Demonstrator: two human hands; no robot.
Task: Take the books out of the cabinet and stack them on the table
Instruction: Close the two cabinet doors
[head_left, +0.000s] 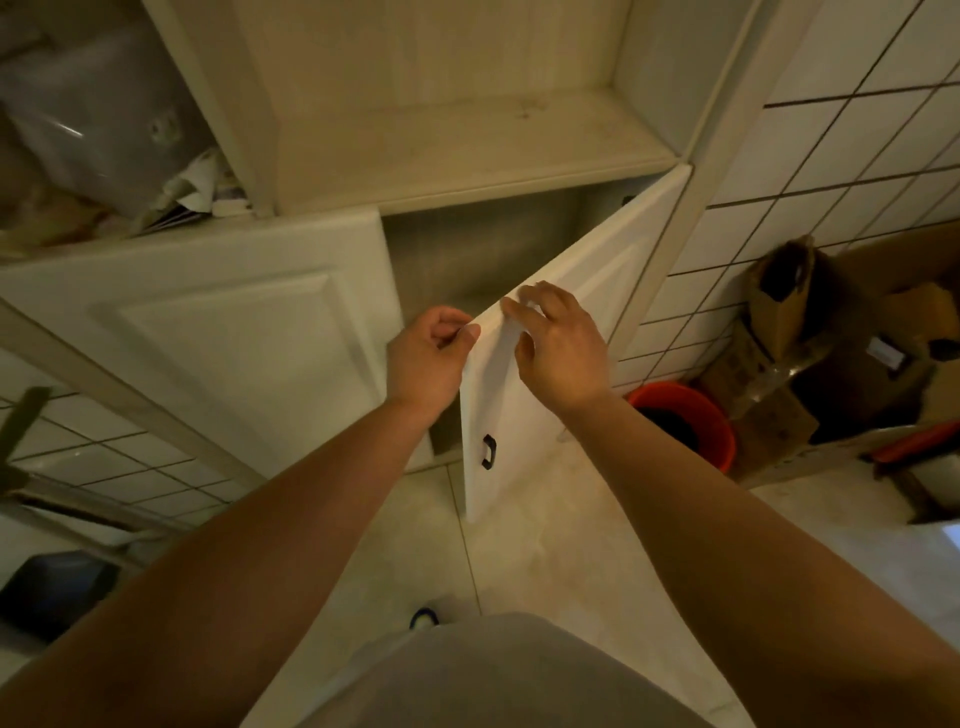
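Head view, looking down over both bare forearms. Left hand (427, 358) curled, fingertips pinching the top corner of the open cabinet door (524, 384) from its inner side. Right hand (558, 345) just beside it on the door's outer face, fingers loosely spread and bent over the same top edge, thumb lying against the panel. Door swung out toward the person, hinged on the far side from the left hand; small dark handle (487, 451) below both hands, low on the door. Behind the hands, the lower cabinet compartment (467, 249) stands open; interior dim and grey, no books made out in it, though the lower part is hidden by the hands and door. Left of the left hand, the neighbouring white door (218, 332) is shut. Above the hands, an open bare shelf (467, 145). Up and left of that, another compartment crammed with clear plastic wrap and papers (202, 192) — possibly some printed matter, too blurred to tell. Right of the right hand, tiled wall (831, 130); below it an orange bucket (691, 421) on the floor, cardboard boxes (841, 364) beyond. Dark object (57, 592) on the floor far left of the left forearm. Grey garment (493, 675) nearest the camera.
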